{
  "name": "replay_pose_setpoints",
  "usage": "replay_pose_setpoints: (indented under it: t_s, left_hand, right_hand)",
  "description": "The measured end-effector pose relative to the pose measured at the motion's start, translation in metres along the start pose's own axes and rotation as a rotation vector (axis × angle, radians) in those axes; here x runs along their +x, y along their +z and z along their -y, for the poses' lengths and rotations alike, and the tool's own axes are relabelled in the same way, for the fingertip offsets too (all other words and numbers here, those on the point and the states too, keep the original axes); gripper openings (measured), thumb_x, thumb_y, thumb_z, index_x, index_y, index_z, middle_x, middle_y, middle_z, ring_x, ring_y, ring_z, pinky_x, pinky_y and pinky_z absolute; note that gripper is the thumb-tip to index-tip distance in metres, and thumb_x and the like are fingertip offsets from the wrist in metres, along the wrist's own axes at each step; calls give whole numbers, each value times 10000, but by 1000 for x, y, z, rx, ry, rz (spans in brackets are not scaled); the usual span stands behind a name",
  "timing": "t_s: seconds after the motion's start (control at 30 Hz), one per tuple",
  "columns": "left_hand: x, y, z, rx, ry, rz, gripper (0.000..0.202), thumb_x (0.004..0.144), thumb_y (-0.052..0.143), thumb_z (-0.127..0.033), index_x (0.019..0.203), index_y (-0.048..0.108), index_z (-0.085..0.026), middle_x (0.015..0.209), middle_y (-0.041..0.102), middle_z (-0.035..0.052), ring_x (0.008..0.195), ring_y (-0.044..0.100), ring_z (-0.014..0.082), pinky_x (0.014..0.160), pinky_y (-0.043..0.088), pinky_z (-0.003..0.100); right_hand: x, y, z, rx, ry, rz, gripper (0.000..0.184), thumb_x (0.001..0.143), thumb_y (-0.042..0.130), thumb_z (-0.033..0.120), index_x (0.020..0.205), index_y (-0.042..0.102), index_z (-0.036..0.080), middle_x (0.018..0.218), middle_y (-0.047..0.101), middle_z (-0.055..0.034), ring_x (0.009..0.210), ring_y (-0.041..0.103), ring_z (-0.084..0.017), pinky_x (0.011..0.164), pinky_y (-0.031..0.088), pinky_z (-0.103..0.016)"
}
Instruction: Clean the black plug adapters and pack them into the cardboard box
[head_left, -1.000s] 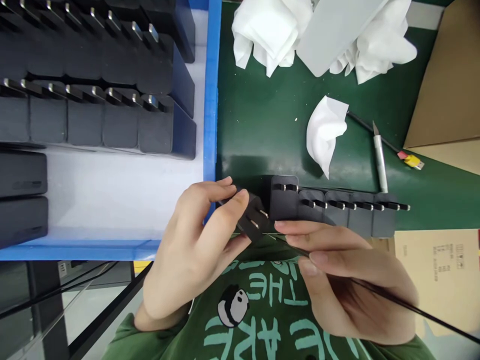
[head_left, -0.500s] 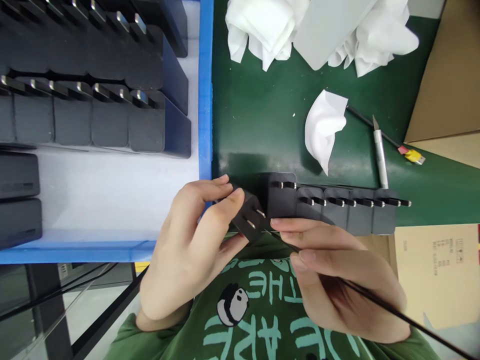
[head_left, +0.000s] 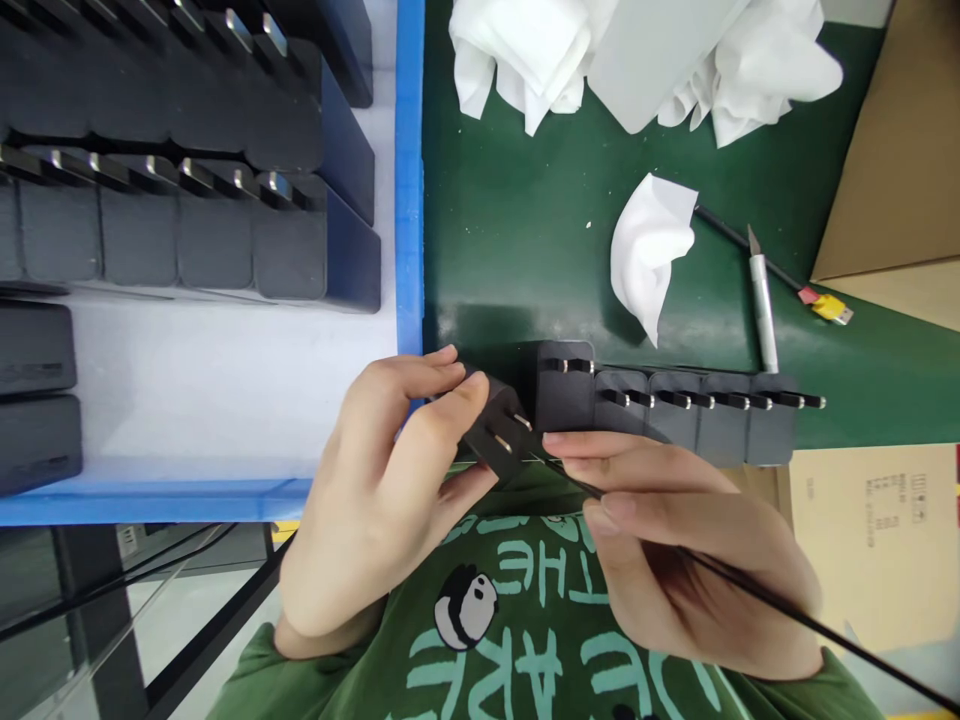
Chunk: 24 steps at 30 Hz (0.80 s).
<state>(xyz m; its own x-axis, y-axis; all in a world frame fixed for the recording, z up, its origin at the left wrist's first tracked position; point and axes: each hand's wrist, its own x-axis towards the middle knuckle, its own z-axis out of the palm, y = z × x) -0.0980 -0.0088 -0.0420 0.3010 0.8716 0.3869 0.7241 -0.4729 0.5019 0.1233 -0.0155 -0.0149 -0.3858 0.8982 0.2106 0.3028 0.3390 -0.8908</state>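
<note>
My left hand is closed around a black power adapter, tilted so its two metal prongs face up and to the right. My right hand pinches a slim black cord-like piece with a thin end. That end points at the adapter's lower right side; whether it touches cannot be made out. Beyond my right fingers stands a row of black adapters, prongs up, with the leftmost one set slightly farther back.
A blue-edged white tray at left holds rows of black adapters. On the green table lie a white cloth, a craft knife and a cable with a yellow plug. Cardboard stands at right.
Both hands keep almost the same pose and hold. The view has shifted very slightly, and the adapter and cord-like piece have barely moved.
</note>
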Motion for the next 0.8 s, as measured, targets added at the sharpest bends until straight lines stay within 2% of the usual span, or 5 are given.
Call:
replay_pose_setpoints:
  t_s: [0.2, 0.53, 0.8]
  left_hand:
    - [1, 0, -1, -13, -26, -7, 423, 846, 724, -110, 1239, 575, -158, 1103, 612, 89, 1145, 668, 266, 1024, 606, 455]
    - [2, 0, 0, 10, -11, -10, 404, 841, 720, -100, 1218, 582, -138, 1088, 629, 102, 1139, 677, 273, 981, 628, 456]
    - [2, 0, -4, -19, -55, -1, 471, 853, 719, -98, 1283, 556, -201, 1096, 620, 89, 1156, 669, 280, 1003, 628, 510]
  right_hand:
    - [0, -2, -1, -11, -32, 2, 445, 752, 580, -73, 1077, 577, 231, 950, 684, -42, 1032, 768, -253, 872, 700, -386]
    - [3, -2, -3, -32, -32, 24, 431, 757, 609, -47, 1079, 573, 237, 933, 687, -35, 1017, 775, -266, 868, 700, -359]
    - [1, -1, 0, 31, -26, -17, 445, 745, 596, -94, 1080, 593, 199, 968, 697, -62, 1041, 767, -267, 876, 698, -385]
